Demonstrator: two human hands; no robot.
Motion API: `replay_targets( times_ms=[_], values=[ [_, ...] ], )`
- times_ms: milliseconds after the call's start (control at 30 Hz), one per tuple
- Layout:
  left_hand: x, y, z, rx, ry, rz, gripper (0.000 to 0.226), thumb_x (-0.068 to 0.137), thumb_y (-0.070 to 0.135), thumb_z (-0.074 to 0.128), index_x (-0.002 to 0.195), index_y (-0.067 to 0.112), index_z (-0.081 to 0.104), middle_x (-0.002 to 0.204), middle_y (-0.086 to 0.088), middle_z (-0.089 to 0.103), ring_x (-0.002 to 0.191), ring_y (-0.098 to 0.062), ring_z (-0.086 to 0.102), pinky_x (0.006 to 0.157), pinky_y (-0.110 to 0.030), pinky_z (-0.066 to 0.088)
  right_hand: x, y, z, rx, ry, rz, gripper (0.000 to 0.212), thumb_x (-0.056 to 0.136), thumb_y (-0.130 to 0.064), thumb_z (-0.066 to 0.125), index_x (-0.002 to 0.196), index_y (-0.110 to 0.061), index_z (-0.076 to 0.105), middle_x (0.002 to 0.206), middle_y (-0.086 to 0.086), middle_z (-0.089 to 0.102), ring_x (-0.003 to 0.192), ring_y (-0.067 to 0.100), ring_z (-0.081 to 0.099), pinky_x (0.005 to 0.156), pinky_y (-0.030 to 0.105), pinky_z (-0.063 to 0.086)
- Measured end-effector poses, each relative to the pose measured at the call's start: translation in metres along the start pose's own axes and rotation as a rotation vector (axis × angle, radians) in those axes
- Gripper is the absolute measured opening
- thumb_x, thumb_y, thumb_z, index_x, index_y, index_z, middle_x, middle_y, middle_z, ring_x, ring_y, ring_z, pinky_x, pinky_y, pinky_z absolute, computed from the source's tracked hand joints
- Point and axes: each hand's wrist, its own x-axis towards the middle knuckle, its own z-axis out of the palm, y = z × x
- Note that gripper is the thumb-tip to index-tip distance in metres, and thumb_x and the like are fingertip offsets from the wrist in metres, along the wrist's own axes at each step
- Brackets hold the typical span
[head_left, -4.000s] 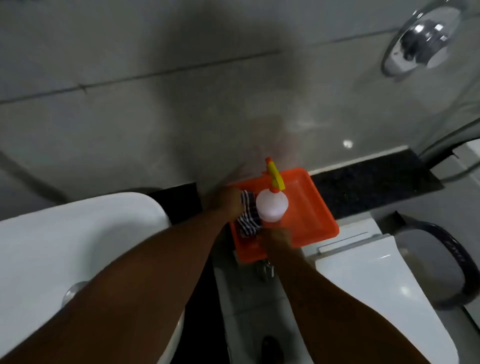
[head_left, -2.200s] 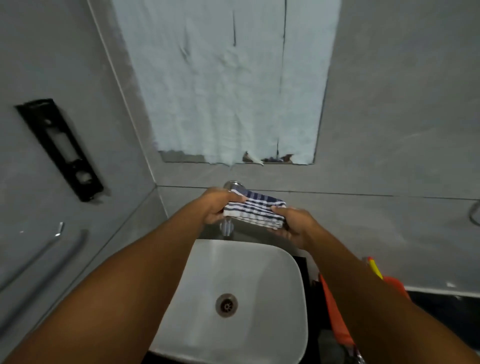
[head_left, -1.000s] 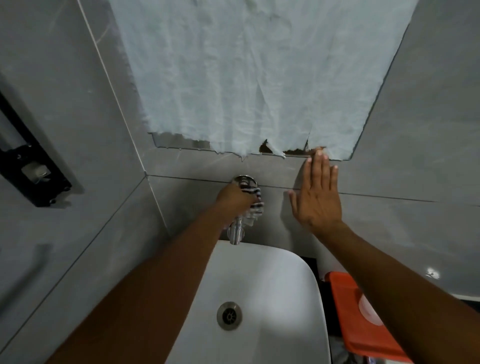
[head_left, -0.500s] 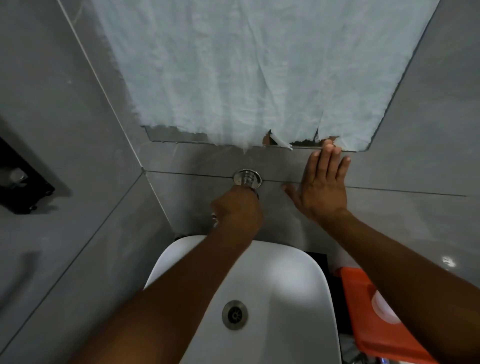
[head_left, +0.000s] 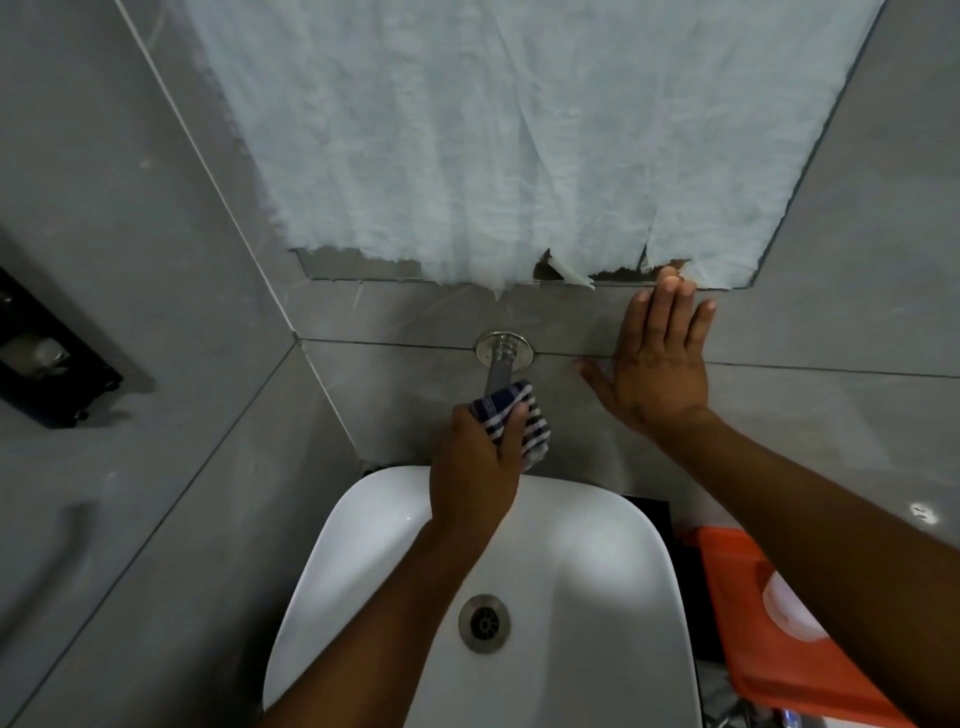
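Note:
A chrome tap juts out of the grey tiled wall above a white basin. My left hand grips a blue-and-white striped cloth, wrapped around the tap's outer end, which the cloth and hand hide. My right hand lies flat against the wall to the right of the tap, fingers straight and spread, fingertips at the lower edge of a paper-covered mirror.
An orange tray with a white bottle sits right of the basin, partly behind my right forearm. A black holder is fixed to the left wall. The basin drain is below my left arm.
I took the striped cloth from the orange tray and turned to the basin. My right hand let go and went flat on the wall; my left hand has slid the cloth outward along the tap.

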Motion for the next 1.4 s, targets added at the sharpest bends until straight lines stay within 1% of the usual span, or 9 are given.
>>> replay_targets(
  times_ms=[167,267,400,633,733,967,1100,1300,1400],
  values=[
    [0.072,0.025,-0.014,-0.116,-0.332,-0.339,0.053,0.092,0.066,0.046,0.084,0.020,0.070,0.060,0.006,0.070,0.056,-0.007,0.068,0.047,-0.014,0.049,0.000,-0.002,-0.003,-0.009,-0.014,0.006,0.111,0.086,-0.072,0.043,0.152,0.008,0.006,0.157,0.035,0.001,0.146,0.049,0.000,0.117,0.056,-0.022],
    [0.098,0.025,-0.019,-0.712,-0.737,-0.636,0.060,0.090,0.065,0.052,0.104,0.010,0.072,0.090,-0.006,0.075,0.087,-0.020,0.069,0.089,-0.034,0.053,-0.002,-0.003,-0.006,-0.007,-0.027,0.009,0.111,0.086,-0.071,0.044,0.152,0.009,0.004,0.157,0.036,0.003,0.146,0.049,0.000,0.117,0.056,-0.020],
    [0.094,0.018,-0.013,-0.805,-0.767,-0.678,0.068,0.071,0.076,0.062,0.086,0.012,0.080,0.078,-0.009,0.075,0.068,-0.022,0.070,0.068,-0.032,0.053,-0.002,-0.001,-0.010,-0.028,-0.031,0.004,0.110,0.086,-0.071,0.042,0.153,0.008,0.004,0.158,0.035,0.000,0.148,0.046,-0.003,0.118,0.054,-0.022],
    [0.086,0.037,-0.036,0.370,-0.276,-0.273,0.087,0.078,0.087,0.031,0.086,0.012,0.074,0.083,-0.012,0.074,0.074,-0.024,0.070,0.074,-0.034,0.057,-0.004,-0.001,-0.010,-0.020,-0.005,-0.002,0.110,0.087,-0.070,0.045,0.152,0.009,0.005,0.158,0.035,0.005,0.147,0.047,-0.001,0.119,0.056,-0.018],
    [0.084,0.048,-0.024,0.389,-0.337,-0.245,0.068,0.089,0.070,0.041,0.101,0.010,0.073,0.098,-0.014,0.074,0.081,-0.023,0.067,0.074,-0.031,0.050,-0.003,-0.002,-0.011,-0.014,0.003,-0.002,0.108,0.087,-0.069,0.047,0.152,0.009,0.010,0.158,0.037,0.013,0.147,0.048,0.004,0.119,0.058,-0.013],
    [0.085,0.019,-0.016,-0.968,-0.568,-0.651,0.040,0.098,0.036,0.052,0.113,0.004,0.071,0.108,-0.012,0.077,0.087,-0.025,0.076,0.078,-0.041,0.063,-0.005,0.002,-0.011,-0.018,0.033,-0.020,0.107,0.084,-0.066,0.055,0.150,0.009,0.018,0.156,0.037,0.022,0.145,0.048,0.011,0.117,0.062,-0.001],
    [0.081,0.002,-0.004,-1.220,-0.578,-0.718,0.034,0.087,0.034,0.058,0.098,0.011,0.081,0.094,-0.005,0.081,0.078,-0.018,0.078,0.069,-0.035,0.064,-0.005,0.002,-0.013,-0.023,0.005,-0.006,0.109,0.083,-0.068,0.056,0.150,0.009,0.016,0.156,0.036,0.022,0.148,0.043,0.006,0.116,0.063,0.006],
    [0.103,0.038,-0.012,-0.705,-0.532,-0.722,0.039,0.097,0.026,0.058,0.126,0.000,0.064,0.099,-0.016,0.071,0.072,-0.021,0.065,0.066,-0.029,0.059,-0.006,0.002,-0.015,-0.006,-0.018,-0.009,0.108,0.084,-0.067,0.055,0.150,0.010,0.017,0.156,0.037,0.021,0.147,0.046,0.010,0.116,0.064,0.006],
    [0.100,0.071,0.004,0.289,-0.459,-0.359,0.033,0.086,0.020,0.068,0.118,0.010,0.070,0.111,-0.009,0.072,0.090,-0.021,0.070,0.067,-0.028,0.056,-0.005,0.001,-0.017,0.015,-0.031,0.002,0.109,0.085,-0.067,0.052,0.150,0.009,0.010,0.158,0.037,0.016,0.148,0.045,0.004,0.117,0.064,0.001]
  ],
)
